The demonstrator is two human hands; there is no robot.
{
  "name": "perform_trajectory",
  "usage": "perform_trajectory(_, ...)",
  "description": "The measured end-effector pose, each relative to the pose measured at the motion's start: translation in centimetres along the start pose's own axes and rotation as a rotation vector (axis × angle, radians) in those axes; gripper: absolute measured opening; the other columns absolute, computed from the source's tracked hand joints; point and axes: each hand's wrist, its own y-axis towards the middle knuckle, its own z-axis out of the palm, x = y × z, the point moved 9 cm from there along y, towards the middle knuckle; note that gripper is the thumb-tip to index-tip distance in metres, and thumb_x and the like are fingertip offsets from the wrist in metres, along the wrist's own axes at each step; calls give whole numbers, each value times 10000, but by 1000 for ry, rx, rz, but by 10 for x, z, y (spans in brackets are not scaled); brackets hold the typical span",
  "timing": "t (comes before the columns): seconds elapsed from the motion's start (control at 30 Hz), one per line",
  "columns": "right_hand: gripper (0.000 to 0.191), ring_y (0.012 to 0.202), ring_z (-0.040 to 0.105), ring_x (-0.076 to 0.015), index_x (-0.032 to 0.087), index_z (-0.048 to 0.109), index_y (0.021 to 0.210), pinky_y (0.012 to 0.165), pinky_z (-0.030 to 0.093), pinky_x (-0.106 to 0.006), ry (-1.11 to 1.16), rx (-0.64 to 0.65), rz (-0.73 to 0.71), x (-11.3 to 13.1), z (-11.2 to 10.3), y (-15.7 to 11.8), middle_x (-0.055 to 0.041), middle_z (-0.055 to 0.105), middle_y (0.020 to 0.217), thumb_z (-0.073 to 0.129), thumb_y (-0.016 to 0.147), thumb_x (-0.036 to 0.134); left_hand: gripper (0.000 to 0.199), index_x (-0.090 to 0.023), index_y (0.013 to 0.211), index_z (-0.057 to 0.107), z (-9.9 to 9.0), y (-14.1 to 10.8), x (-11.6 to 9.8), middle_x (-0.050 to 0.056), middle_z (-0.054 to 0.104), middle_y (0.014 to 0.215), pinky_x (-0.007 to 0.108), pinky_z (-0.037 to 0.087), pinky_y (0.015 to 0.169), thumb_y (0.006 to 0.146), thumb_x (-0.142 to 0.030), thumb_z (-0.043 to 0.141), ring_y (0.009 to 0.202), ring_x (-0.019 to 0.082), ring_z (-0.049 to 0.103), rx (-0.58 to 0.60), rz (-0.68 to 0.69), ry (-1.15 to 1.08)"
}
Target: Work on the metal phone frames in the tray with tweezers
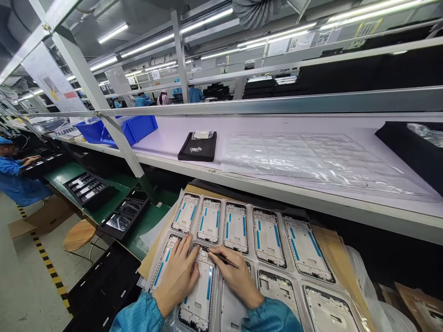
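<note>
A clear plastic tray [252, 272] holds several phone middle frames in rows, silver with black edges. Blue strips run along those in the back row, such as one phone frame [236, 226]. My left hand [178, 272] rests over a front-row phone frame [199, 302] that also bears blue strips, its fingers spread out and lying on the frame. In my right hand [235, 272] is a pair of dark tweezers [226, 260], pinched between the fingers. Their tip points at the top end of that same frame, near my left fingertips. What the tip touches is too small to tell.
Behind the tray runs a shelf [166, 133] with a black box [198, 150], clear plastic trays [304, 159] and blue bins [128, 129]. A metal post [121, 143] rises at left. Black trays [126, 212] lie on the green bench; a co-worker [17, 175] sits beyond.
</note>
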Motion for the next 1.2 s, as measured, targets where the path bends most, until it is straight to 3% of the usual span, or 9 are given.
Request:
perform_trajectory(0.27,237,833,719,-231,220,707,858,777,551,-306,-8,-12,2,0,1,1,-38,758,874,589,958,400,513,-166,1398,504,1,-2,2,172,369,1566,590,417,1112,893,-103,443,1436,347,367,8,-8,-48)
perform_trajectory(0.43,258,792,702,-237,221,694,813,720,539,-309,-33,-36,21,1,-2,-1,-46,744,837,574,956,399,494,-162,1381,524,-3,-1,1,174,376,1562,600,424,1104,900,-102,433,1431,348,378,1,-18,-64)
perform_trajectory(0.83,245,842,707,-239,229,707,871,722,545,-297,-27,35,7,6,3,0,-45,752,900,552,986,380,496,-184,1414,522,-1,-3,5,148,384,1564,594,409,1125,929,-128,429,1431,340,381,-15,-45,-132)
perform_trajectory(1.2,361,791,710,-245,222,718,825,691,550,-320,-29,-22,9,5,0,1,-57,755,852,541,981,496,467,-145,1386,530,-1,-3,3,189,400,1543,607,426,1102,934,-130,412,1424,352,388,-19,-29,-84)
